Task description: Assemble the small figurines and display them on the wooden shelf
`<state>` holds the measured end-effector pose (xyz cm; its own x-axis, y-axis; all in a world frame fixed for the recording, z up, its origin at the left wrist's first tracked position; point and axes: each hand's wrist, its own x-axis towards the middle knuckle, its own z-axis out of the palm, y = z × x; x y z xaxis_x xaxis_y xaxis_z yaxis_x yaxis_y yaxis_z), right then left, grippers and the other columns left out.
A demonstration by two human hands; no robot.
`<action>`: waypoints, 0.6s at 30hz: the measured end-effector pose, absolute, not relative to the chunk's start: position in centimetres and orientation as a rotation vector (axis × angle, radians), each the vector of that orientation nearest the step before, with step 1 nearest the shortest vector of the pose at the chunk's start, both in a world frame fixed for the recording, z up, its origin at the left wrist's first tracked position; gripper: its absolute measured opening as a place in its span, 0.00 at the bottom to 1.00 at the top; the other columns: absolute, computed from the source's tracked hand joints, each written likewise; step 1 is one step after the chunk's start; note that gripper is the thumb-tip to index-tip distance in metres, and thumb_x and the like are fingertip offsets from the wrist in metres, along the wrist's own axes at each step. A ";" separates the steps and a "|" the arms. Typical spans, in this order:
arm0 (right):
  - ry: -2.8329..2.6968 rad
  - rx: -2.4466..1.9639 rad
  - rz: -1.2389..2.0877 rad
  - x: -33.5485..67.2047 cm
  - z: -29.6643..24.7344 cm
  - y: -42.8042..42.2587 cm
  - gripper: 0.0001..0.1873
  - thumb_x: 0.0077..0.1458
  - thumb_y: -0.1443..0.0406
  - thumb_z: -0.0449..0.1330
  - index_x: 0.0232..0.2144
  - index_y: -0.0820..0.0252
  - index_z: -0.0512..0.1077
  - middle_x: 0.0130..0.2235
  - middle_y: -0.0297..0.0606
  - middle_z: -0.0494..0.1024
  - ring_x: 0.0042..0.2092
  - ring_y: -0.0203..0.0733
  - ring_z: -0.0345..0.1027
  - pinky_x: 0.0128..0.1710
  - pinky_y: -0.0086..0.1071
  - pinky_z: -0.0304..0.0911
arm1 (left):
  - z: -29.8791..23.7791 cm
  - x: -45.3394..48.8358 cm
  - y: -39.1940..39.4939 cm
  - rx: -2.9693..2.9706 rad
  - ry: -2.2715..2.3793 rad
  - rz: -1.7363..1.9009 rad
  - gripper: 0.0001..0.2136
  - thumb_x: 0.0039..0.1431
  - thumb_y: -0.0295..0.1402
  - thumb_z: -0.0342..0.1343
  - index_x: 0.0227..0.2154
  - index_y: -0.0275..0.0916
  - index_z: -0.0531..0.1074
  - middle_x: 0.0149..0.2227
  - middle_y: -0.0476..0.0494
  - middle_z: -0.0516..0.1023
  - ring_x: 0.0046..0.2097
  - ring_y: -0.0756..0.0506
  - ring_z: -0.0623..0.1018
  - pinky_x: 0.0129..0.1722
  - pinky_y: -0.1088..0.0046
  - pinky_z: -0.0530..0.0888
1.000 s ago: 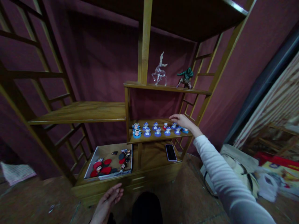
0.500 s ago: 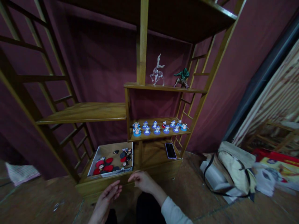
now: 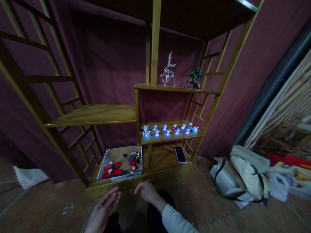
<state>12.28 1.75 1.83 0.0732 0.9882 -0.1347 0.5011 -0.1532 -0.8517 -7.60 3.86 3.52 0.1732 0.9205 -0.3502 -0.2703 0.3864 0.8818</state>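
My left hand (image 3: 103,207) hovers low in front of the wooden shelf unit (image 3: 97,115), fingers stretched out and holding nothing. My right hand (image 3: 145,191) is beside it, loosely curled and palm down, with nothing visible in it. Just beyond both hands sits an open cardboard box (image 3: 120,161) with several small figures on red and black bases. Several small figures on blue bases (image 3: 168,130) stand in rows on the low right shelf. A phone (image 3: 180,154) lies flat on the board under that shelf.
A clear glass deer figurine (image 3: 167,71) and a green figure (image 3: 194,77) stand on the upper small shelf. Bags (image 3: 245,174) and packaging lie on the floor to the right. A striped cloth (image 3: 29,176) lies at the far left.
My right hand has pulled back from the row of blue-based figures down to beside my left hand near the floor. The view has shifted slightly.
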 end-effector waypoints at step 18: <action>-1.573 -1.465 1.058 9.1 0.2 8.2 0.20 0.43 0.78 0.44 0.25 0.59 0.74 0.27 0.32 0.77 0.33 0.35 0.70 0.36 0.28 0.63 | 4.2 -7.8 6.9 0.658 1.156 1.310 0.17 0.39 0.29 0.63 0.36 0.32 0.73 0.32 0.40 0.78 0.32 0.46 0.77 0.32 0.72 0.72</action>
